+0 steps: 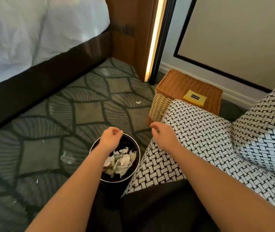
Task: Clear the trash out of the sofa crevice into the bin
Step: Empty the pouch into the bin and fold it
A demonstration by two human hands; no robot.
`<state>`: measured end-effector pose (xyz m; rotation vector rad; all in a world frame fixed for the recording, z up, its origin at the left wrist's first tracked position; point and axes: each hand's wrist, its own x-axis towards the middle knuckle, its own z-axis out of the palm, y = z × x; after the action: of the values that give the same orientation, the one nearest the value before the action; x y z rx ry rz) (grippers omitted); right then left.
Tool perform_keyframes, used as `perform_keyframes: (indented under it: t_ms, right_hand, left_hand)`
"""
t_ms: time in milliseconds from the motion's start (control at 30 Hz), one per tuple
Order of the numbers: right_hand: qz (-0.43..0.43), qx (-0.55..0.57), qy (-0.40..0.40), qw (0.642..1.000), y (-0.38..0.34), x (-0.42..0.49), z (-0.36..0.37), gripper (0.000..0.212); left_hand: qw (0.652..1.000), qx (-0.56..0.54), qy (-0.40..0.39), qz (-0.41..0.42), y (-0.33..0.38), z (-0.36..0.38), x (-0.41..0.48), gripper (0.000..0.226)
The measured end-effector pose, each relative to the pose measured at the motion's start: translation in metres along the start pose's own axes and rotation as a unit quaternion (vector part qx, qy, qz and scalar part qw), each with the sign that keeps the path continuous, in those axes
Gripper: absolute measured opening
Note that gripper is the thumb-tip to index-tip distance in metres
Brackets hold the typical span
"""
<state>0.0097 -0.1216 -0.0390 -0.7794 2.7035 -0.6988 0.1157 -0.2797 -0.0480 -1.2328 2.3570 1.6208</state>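
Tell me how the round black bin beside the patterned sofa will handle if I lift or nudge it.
The round black bin probably lifts easily: it holds mostly crumpled white paper scraps. On the patterned carpet it would likely drag rather than slide, and might tip if pushed high.

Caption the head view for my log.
Left hand above round black bin holding crumpled white paper trash; right hand by black-and-white woven-pattern sofa.
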Motion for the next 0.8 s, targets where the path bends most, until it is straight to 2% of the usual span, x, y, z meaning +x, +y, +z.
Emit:
perform_keyframes:
  t_ms: [67,167,267,400,500,567,667,800]
  right_hand:
    - [-0.002,-0.075,0.029,0.997,0.022,0.009,-0.007,0.028]
    - [0.019,-0.13,0.054,0.99,0.052,0.025,-0.019,0.036]
    - [0.09,-0.171,0.044,0.98,0.078,0.037,-0.028,0.047]
    - [0.195,-0.207,0.068,0.956,0.115,0.056,-0.04,0.052]
    - [0.224,-0.204,0.112,0.947,0.142,0.079,-0.051,0.052]
    - [0.238,-0.218,0.121,0.939,0.152,0.095,-0.058,0.051]
    - [0.271,-0.197,0.111,0.936,0.164,0.119,-0.068,0.048]
    - [0.287,-0.046,0.095,0.952,0.187,0.152,-0.082,0.044]
  left_hand:
    - [1.0,0.001,-0.018,0.023,0.01,0.012,0.006,0.03]
    - [0.995,0.018,-0.066,0.068,0.033,0.044,0.013,0.029]
    - [0.983,0.003,-0.107,0.146,0.059,0.083,0.011,0.025]
    - [0.963,-0.027,-0.164,0.213,0.091,0.14,0.016,0.035]
    - [0.949,0.062,-0.081,0.297,0.104,0.173,0.039,0.036]
    - [0.916,0.181,-0.05,0.355,0.113,0.187,0.052,0.038]
    - [0.893,0.262,-0.041,0.364,0.128,0.206,0.072,0.04]
    - [0.891,0.276,-0.016,0.361,0.149,0.223,0.094,0.04]
